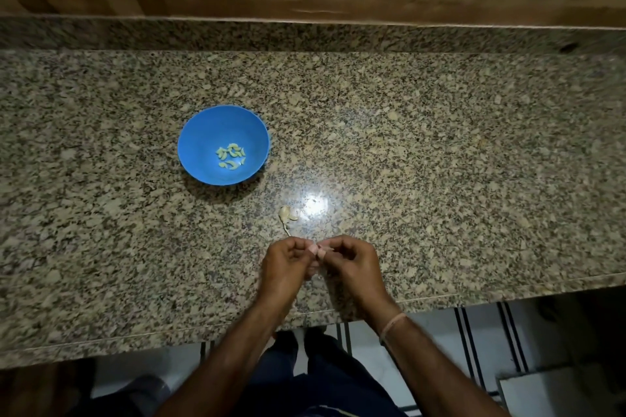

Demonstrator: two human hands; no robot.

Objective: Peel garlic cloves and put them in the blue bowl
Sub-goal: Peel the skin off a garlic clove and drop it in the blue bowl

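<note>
Head cam looks down on a granite counter (pixel 440 145). Both hands are bunched together near the front edge: the left hand (pixel 286 262) and right hand (pixel 352 261) have their fingers curled in, pinching one small clove (pixel 317 249) between the fingertips. It's mostly hidden, so I can't tell how much skin is off, but I'd guess it's mid-peel.

Progress looks decent. The bowl (pixel 203 132) sits well off to the left and further back, with a little pile of peeled cloves (pixel 231 156) in the bottom, maybe eight or so, too small to count properly.

Just beyond the hands lies what's left of the garlic head (pixel 286 214): a stem with a clove or two hanging on. So I'd say it's nearly done, just this clove and those last bits to go.
</note>
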